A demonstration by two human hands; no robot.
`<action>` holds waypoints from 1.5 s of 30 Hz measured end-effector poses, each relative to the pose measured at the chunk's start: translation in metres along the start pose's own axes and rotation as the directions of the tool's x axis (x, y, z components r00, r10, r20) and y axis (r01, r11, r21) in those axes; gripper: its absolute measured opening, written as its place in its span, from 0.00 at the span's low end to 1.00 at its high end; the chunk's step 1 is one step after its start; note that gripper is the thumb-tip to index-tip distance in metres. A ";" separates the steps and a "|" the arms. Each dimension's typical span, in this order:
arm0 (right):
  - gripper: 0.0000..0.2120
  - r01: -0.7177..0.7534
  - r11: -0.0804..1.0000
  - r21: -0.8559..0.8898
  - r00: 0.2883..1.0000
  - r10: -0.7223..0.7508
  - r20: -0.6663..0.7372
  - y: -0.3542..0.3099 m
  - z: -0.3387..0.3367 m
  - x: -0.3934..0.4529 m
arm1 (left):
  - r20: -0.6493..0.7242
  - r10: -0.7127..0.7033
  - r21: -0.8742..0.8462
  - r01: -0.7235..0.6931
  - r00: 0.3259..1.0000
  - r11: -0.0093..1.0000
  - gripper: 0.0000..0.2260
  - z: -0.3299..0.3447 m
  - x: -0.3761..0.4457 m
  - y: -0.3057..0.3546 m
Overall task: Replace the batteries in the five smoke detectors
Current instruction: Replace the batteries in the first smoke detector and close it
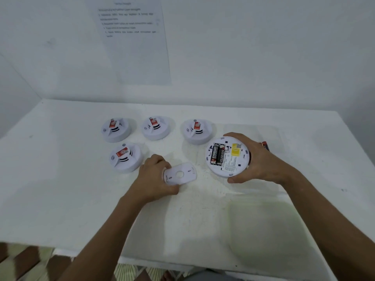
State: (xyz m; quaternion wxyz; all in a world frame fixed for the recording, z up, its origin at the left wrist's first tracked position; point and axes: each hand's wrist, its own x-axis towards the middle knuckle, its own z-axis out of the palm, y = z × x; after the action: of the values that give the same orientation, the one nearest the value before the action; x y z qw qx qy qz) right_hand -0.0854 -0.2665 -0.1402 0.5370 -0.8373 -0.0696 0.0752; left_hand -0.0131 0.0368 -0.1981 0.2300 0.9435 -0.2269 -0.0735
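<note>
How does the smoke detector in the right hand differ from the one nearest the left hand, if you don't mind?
The detector in the right hand is flipped, back side up, with its cover plate off and two black batteries exposed; the detector near the left hand sits face up on the table, closed, showing a red label. The first is gripped by the right hand; the second lies untouched. Both are round and white.

1. Three smoke detectors (156,127) stand in a row at the back of the table (60,179).
2. A fourth detector (125,157) sits before the leftmost one.
3. The mounting plate (180,175) lies right of it.
4. The opened detector (227,159), batteries (217,154) inside, is rightmost.
</note>
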 end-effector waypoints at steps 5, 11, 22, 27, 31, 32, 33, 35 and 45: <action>0.47 0.003 1.000 0.011 1.000 -0.003 0.003 0.001 0.007 -0.003 | -0.076 0.069 -0.189 -0.082 0.995 0.979 0.22 -0.015 -0.003 0.020; 0.47 0.025 0.999 0.035 1.000 -0.025 -0.002 -0.004 0.009 -0.006 | -0.070 0.348 -0.273 -0.353 0.935 0.895 0.16 -0.050 0.015 0.092; 0.46 0.019 1.000 0.004 0.999 -0.019 -0.028 -0.001 -0.010 -0.027 | 0.145 0.530 0.031 -0.540 0.835 0.841 0.13 -0.039 0.038 0.134; 0.46 0.006 1.000 0.031 1.000 -0.006 -0.003 0.003 -0.020 -0.034 | 0.120 0.550 0.107 -0.561 0.827 0.821 0.20 -0.030 0.034 0.142; 0.44 -0.003 0.999 0.046 1.000 0.003 -0.009 0.004 -0.025 -0.038 | 0.044 0.651 0.135 -0.651 0.757 0.747 0.18 -0.024 0.030 0.142; 0.44 -0.003 0.999 0.048 1.000 0.004 -0.015 0.004 -0.026 -0.039 | 0.009 0.677 0.143 -0.671 0.736 0.727 0.16 -0.022 0.029 0.142; 0.43 -0.001 0.998 0.055 1.000 0.002 -0.022 0.005 -0.027 -0.039 | -0.030 0.698 0.149 -0.687 0.716 0.711 0.15 -0.020 0.030 0.142; 0.43 0.006 0.997 0.075 0.999 -0.003 -0.042 0.008 -0.028 -0.040 | -0.069 0.719 0.151 -0.705 0.692 0.693 0.15 -0.016 0.032 0.142; 0.44 0.019 0.997 0.072 0.991 -0.009 -0.131 0.019 -0.034 -0.043 | -0.029 0.406 -0.190 -0.403 0.914 0.895 0.11 -0.012 0.037 0.156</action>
State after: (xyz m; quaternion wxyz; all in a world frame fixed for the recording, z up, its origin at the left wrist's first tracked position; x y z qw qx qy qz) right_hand -0.1200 -0.3124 -0.1411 0.5713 -0.8197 -0.0372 0.0190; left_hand -0.0386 -0.0986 -0.1157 0.3288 0.8487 -0.4111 -0.0508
